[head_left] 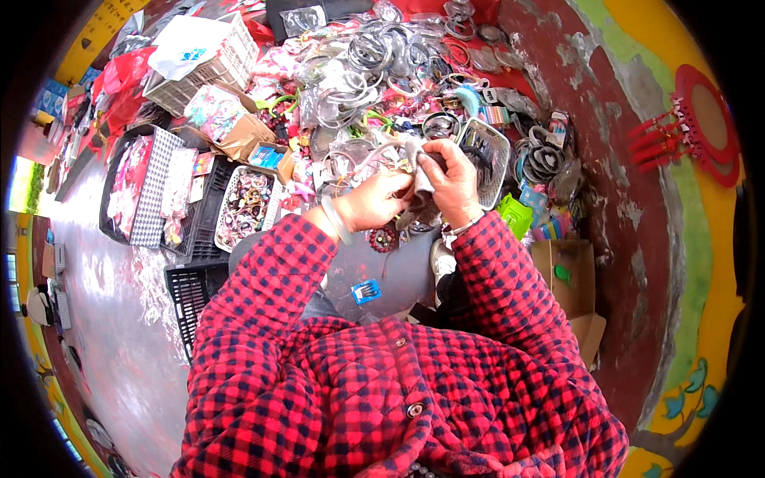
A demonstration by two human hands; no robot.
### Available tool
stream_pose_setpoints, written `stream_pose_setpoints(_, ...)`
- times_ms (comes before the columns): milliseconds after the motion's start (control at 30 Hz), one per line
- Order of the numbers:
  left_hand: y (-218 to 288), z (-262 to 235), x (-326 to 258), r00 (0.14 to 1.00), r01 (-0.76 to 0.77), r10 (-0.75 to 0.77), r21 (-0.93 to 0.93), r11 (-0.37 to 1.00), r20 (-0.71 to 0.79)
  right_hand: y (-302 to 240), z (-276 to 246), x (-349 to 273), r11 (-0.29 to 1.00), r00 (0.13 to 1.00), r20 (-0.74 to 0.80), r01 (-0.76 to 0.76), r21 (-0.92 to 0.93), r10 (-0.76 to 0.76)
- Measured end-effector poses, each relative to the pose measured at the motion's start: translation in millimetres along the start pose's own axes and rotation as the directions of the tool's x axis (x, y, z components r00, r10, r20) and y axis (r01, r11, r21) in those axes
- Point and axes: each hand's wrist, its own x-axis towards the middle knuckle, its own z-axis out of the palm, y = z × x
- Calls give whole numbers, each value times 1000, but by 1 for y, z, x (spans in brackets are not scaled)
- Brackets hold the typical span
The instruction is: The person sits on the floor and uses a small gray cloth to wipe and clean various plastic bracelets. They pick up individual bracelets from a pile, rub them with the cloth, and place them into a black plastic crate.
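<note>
My right hand [452,182] pinches a grey cloth-like piece [420,165] between thumb and fingers. Close beside it, my left hand [373,201] has its fingers curled in at the lower part of the same piece; its fingertips are partly hidden. Below the hands lies a dark red beaded hair tie [383,238]. A big heap of bagged headbands [374,56] and hair accessories spreads out beyond both hands. Just right of my right hand stands a pale basket [498,159] with dark headbands in it.
To the left are a basket of hair ties [272,209], a cardboard box [259,131], a white crate [239,56] and a black crate [177,291]. A blue card [366,291] lies near my lap. At right are a green container [515,215], an open carton [575,275] and a wall [617,199].
</note>
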Motion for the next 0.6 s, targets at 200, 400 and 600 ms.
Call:
stream_pose_setpoints(200, -4, -9, -2, 1000, 13, -16, 102, 995, 27, -12, 1, -2, 987, 986, 76, 150, -56, -145)
stream_pose_setpoints(400, -5, -6, 4, 999, -28, 23, -197, 980, -27, 12, -12, 9, 828, 972, 24, -214, 519, 236)
stream_pose_setpoints(600, -9, -27, 2, 910, -4, -402, -972, 235, -101, 15, -30, 20, 121, 929, 197, -245, 962, 313)
